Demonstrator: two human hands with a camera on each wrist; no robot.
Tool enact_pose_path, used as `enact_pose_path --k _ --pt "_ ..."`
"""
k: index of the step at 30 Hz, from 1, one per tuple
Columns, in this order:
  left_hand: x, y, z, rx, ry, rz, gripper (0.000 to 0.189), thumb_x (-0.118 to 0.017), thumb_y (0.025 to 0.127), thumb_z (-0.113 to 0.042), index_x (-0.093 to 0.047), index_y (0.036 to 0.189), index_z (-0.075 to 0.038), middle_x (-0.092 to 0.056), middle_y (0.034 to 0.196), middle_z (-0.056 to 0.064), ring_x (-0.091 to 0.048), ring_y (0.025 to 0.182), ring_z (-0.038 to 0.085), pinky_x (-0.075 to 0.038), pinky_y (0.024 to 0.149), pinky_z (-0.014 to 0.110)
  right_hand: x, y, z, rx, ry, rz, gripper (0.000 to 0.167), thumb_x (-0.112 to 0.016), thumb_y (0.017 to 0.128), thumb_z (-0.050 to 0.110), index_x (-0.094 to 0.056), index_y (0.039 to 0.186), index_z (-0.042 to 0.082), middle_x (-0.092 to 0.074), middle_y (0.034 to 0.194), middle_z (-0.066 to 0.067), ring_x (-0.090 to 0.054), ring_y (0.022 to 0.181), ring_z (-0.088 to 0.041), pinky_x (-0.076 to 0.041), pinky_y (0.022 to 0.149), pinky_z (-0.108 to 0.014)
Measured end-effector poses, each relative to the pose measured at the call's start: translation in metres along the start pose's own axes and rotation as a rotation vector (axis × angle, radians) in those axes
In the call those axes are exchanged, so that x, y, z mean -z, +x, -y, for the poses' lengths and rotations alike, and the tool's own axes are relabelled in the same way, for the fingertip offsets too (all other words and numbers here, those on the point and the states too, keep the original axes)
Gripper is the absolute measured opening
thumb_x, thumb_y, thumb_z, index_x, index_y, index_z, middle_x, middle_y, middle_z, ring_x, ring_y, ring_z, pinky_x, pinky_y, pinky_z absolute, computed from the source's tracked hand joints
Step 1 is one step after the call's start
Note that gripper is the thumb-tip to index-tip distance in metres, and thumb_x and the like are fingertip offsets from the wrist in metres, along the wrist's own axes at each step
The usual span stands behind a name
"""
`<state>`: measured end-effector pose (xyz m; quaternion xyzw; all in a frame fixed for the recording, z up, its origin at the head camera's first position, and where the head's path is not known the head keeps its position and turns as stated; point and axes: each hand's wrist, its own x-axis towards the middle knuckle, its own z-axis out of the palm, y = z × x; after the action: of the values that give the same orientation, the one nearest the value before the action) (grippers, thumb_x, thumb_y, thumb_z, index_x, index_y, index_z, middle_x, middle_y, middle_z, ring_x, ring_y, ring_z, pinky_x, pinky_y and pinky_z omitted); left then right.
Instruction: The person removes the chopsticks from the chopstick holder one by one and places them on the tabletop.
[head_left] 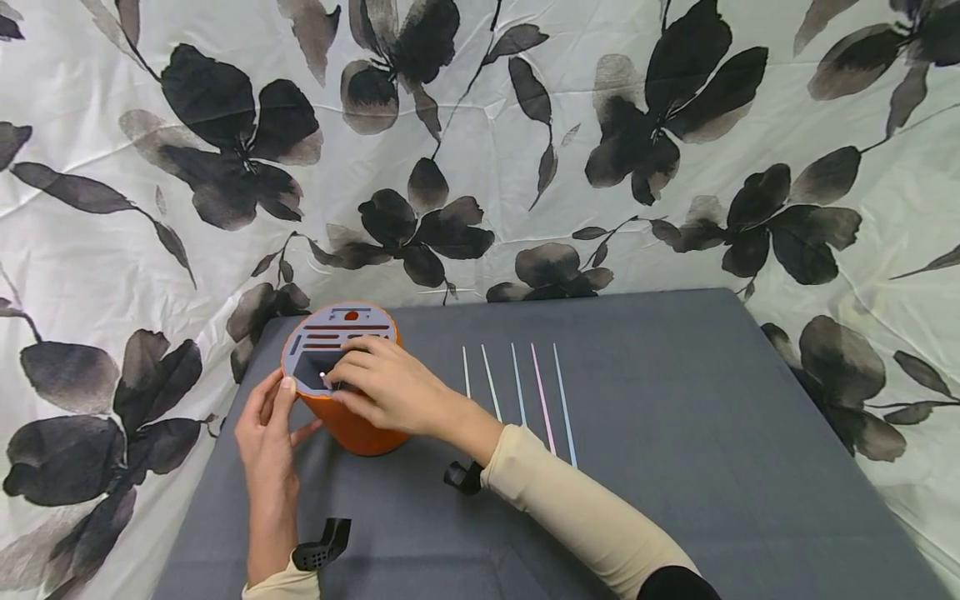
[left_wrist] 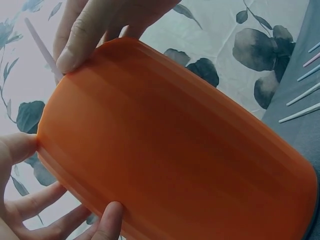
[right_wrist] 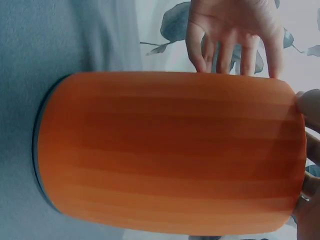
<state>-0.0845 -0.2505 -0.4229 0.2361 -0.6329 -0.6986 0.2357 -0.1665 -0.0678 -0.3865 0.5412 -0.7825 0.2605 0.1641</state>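
An orange knife block [head_left: 365, 432] with a slotted grey top [head_left: 341, 320] stands on the left of the table. My left hand [head_left: 266, 425] steadies its left side, fingertips against the wall and thumb at the rim; in the right wrist view those fingers [right_wrist: 227, 55] look straight. My right hand [head_left: 386, 385] reaches over the large compartment in the top, fingers dipping in at the near rim. A pale chopstick [left_wrist: 42, 45] shows beside the right thumb in the left wrist view, pinched by that hand; only its whitish end [head_left: 323, 379] shows in the head view.
Several thin chopsticks, white, blue and pink [head_left: 542, 400], lie side by side on the grey table [head_left: 675, 417], right of the block and partly behind the right forearm. A white cloth with dark flowers [head_left: 525, 142] hangs behind the table.
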Motion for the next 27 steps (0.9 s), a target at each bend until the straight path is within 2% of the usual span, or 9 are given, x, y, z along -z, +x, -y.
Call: enact_pose_path --k 3,7,17,22,27 --pt "-0.0006 -0.0003 0.0004 -0.006 0.0 0.005 0.045 -0.07 0.101 -0.031 -0.063 0.141 -0.011 -0.065 0.126 -0.007 -0.062 0.111 0.012 -0.062 0.054 0.024 -0.0013 -0.0006 0.0014 -0.047 0.06 -0.041 0.016 -0.069 0.102 0.022 -0.077 0.115 0.018 -0.076 0.114 0.007 -0.06 0.133 -0.022 -0.042 0.122 -0.031" --pt "-0.0012 -0.0007 0.0013 -0.01 -0.002 0.009 0.045 -0.07 0.101 -0.031 -0.064 0.141 -0.01 -0.065 0.126 -0.007 -0.062 0.111 0.012 -0.063 0.054 0.024 -0.0017 -0.0007 0.0038 -0.079 0.082 -0.076 0.013 -0.07 0.101 0.021 -0.078 0.112 0.019 -0.076 0.11 0.007 -0.062 0.13 -0.02 -0.043 0.121 -0.03" --pt "-0.001 -0.0022 0.0017 -0.014 0.004 0.011 0.046 -0.07 0.102 -0.032 -0.062 0.142 -0.011 -0.064 0.127 -0.006 -0.061 0.112 0.013 -0.063 0.054 0.025 -0.0033 -0.0003 0.0034 -0.032 0.021 -0.127 0.01 -0.072 0.1 0.024 -0.077 0.108 0.02 -0.075 0.108 0.009 -0.065 0.119 -0.012 -0.044 0.117 -0.024" --pt "-0.0008 -0.0019 0.0023 -0.013 -0.01 0.015 0.046 -0.07 0.102 -0.031 -0.063 0.142 -0.01 -0.064 0.127 -0.006 -0.061 0.111 0.013 -0.063 0.054 0.025 -0.0037 -0.0009 0.0039 -0.017 0.057 -0.159 0.012 -0.068 0.103 0.025 -0.076 0.109 0.018 -0.075 0.11 0.009 -0.067 0.111 -0.006 -0.045 0.115 -0.021" --pt "-0.0005 -0.0013 0.0028 -0.012 -0.008 0.004 0.046 -0.07 0.101 -0.032 -0.063 0.141 -0.011 -0.064 0.127 -0.006 -0.061 0.111 0.013 -0.062 0.053 0.025 0.0018 -0.003 0.0074 -0.053 0.114 -0.203 0.014 -0.068 0.103 0.024 -0.073 0.113 0.014 -0.075 0.112 0.006 -0.067 0.112 -0.006 -0.047 0.112 -0.02"
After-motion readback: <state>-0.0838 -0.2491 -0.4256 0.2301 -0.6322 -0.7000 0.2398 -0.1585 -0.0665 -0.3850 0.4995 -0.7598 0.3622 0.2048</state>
